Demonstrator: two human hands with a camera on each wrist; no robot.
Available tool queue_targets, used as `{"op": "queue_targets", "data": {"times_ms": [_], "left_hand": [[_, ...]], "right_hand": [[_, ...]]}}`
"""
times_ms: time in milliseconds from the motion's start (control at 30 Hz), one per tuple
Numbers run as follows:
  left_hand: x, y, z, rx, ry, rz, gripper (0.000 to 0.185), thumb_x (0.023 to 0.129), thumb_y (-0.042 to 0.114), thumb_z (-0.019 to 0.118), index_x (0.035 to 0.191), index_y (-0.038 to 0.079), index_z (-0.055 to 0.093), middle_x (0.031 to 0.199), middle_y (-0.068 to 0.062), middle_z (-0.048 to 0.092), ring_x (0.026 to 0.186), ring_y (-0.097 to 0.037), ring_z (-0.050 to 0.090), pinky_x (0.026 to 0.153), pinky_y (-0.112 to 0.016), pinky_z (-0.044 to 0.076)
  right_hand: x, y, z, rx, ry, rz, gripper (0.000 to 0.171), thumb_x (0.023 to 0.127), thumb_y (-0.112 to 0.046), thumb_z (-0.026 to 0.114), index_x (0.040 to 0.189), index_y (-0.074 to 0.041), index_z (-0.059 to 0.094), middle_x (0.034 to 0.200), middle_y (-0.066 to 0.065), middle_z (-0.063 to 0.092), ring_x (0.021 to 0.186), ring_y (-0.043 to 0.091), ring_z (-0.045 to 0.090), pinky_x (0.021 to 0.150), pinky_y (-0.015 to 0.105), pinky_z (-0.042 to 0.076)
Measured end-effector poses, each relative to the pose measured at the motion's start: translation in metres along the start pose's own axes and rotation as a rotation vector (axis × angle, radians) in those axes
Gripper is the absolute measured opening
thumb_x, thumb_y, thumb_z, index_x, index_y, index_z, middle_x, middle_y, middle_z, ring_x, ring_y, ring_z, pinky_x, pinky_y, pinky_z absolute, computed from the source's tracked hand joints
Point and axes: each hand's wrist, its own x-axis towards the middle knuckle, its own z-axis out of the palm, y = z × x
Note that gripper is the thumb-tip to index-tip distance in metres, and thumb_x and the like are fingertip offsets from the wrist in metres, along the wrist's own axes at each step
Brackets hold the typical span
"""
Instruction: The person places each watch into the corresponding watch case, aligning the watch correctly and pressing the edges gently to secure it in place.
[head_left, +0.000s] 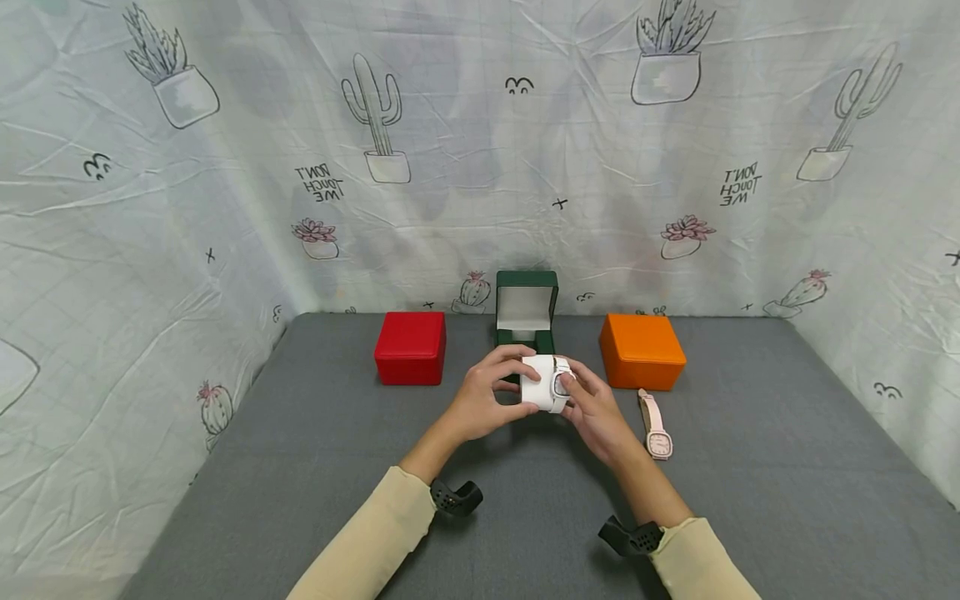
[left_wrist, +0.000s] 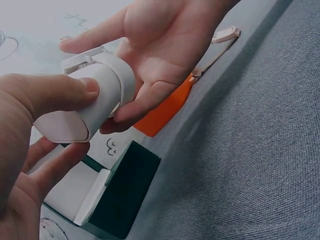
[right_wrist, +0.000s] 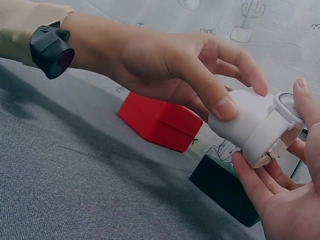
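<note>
A white watch cushion (head_left: 534, 382) with a white watch (head_left: 558, 385) strapped round it is held above the table, in front of the open green box (head_left: 527, 321). My left hand (head_left: 489, 393) grips the cushion's left end between thumb and fingers. My right hand (head_left: 592, 410) pinches the watch, thumb on its face and fingers under the strap. The left wrist view shows the cushion (left_wrist: 82, 112), the strap (left_wrist: 122, 80) and my right hand (left_wrist: 165, 55). In the right wrist view are the cushion (right_wrist: 239, 122), the watch (right_wrist: 274, 131) and my left hand (right_wrist: 170, 60).
A shut red box (head_left: 410, 347) stands left of the green box and a shut orange box (head_left: 641, 351) right of it. A pink watch (head_left: 655, 423) lies flat in front of the orange box. The grey table (head_left: 300, 467) is walled by cactus-print cloth.
</note>
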Motion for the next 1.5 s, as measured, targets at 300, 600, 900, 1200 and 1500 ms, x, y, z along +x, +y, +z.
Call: {"op": "queue_targets", "data": {"times_ms": [300, 600, 900, 1200, 1500], "left_hand": [[-0.001, 0.021, -0.001, -0.007, -0.005, -0.019, 0.033, 0.074, -0.002, 0.080, 0.103, 0.003, 0.066, 0.134, -0.012, 0.051, 0.122, -0.026, 0.051, 0.084, -0.043, 0.059], [-0.002, 0.009, 0.008, 0.009, 0.059, -0.015, 0.035, 0.071, 0.000, 0.083, 0.101, 0.006, 0.067, 0.133, -0.008, 0.051, 0.120, -0.024, 0.051, 0.083, -0.040, 0.059], [-0.003, -0.006, 0.014, 0.050, 0.106, 0.070, 0.036, 0.071, 0.010, 0.086, 0.102, 0.015, 0.068, 0.131, -0.001, 0.051, 0.119, -0.017, 0.052, 0.080, -0.029, 0.059], [-0.004, -0.006, 0.013, 0.110, 0.078, 0.094, 0.035, 0.073, 0.011, 0.085, 0.102, 0.015, 0.067, 0.132, -0.001, 0.052, 0.118, -0.016, 0.054, 0.080, -0.027, 0.059], [-0.002, -0.002, 0.011, 0.133, 0.056, 0.122, 0.034, 0.071, 0.009, 0.085, 0.101, 0.014, 0.068, 0.130, -0.003, 0.054, 0.118, -0.018, 0.055, 0.081, -0.026, 0.059]], "right_hand": [[0.002, 0.002, 0.000, -0.052, 0.011, -0.001, 0.056, 0.101, -0.031, 0.049, 0.148, -0.006, 0.031, 0.130, 0.001, 0.046, 0.104, 0.010, 0.055, 0.084, 0.022, 0.055], [0.003, 0.003, 0.002, -0.129, 0.070, -0.045, 0.054, 0.100, -0.033, 0.050, 0.147, -0.010, 0.037, 0.132, 0.004, 0.048, 0.105, 0.008, 0.058, 0.083, 0.023, 0.056], [0.002, 0.003, 0.006, -0.247, 0.116, -0.040, 0.052, 0.100, -0.034, 0.049, 0.147, -0.014, 0.040, 0.138, 0.016, 0.048, 0.104, 0.008, 0.059, 0.086, 0.025, 0.057], [0.000, 0.003, 0.010, -0.394, 0.146, -0.088, 0.054, 0.100, -0.045, 0.045, 0.149, -0.022, 0.040, 0.147, 0.009, 0.047, 0.116, 0.021, 0.058, 0.088, 0.030, 0.056], [-0.001, -0.004, 0.003, -0.439, 0.051, -0.110, 0.050, 0.102, -0.042, 0.042, 0.149, -0.025, 0.038, 0.151, 0.012, 0.042, 0.125, 0.034, 0.052, 0.087, 0.034, 0.057]]}}
